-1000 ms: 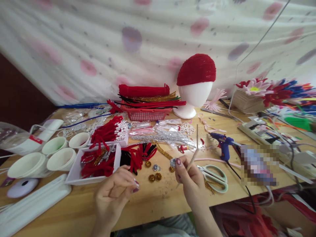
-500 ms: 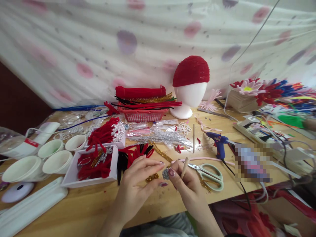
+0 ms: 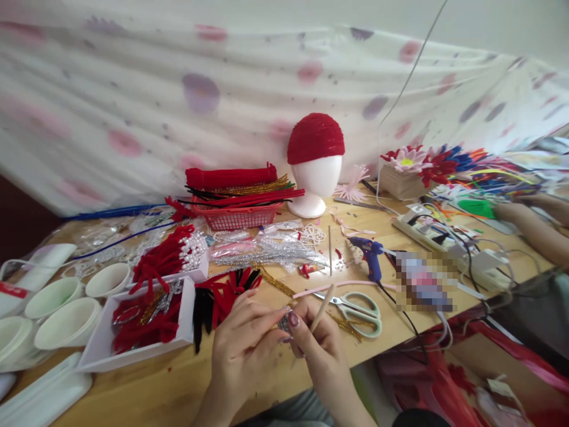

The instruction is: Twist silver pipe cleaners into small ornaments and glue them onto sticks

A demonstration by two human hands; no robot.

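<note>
My right hand (image 3: 315, 341) is closed, pinching a small glittery silver tinsel piece (image 3: 283, 322) between thumb and fingers. A pale wooden stick (image 3: 323, 307) is tucked in the same hand and slants up past the knuckles. From the other side, the fingertips of my left hand (image 3: 240, 341) close on the silver piece, which they partly hide. Light-green-handled scissors (image 3: 377, 317) lie just right of my right hand, over some gold tinsel stems (image 3: 349, 327). Red and black fuzzy stems (image 3: 222, 293) lie beyond my left hand.
Left stand a white box (image 3: 189, 317) of red fuzzy pieces and several paper cups (image 3: 66, 323). Behind are a red basket (image 3: 240, 218) of stems and a white foam head (image 3: 316, 178) in a red covering. A blue glue gun (image 3: 370, 255) and power strip (image 3: 413, 228) are right, near another person's arm (image 3: 527, 222).
The view has swung right, showing more of the other person's arms. My left fingers have closed in on the silver piece. The gold coil seen between my hands is now hidden.
</note>
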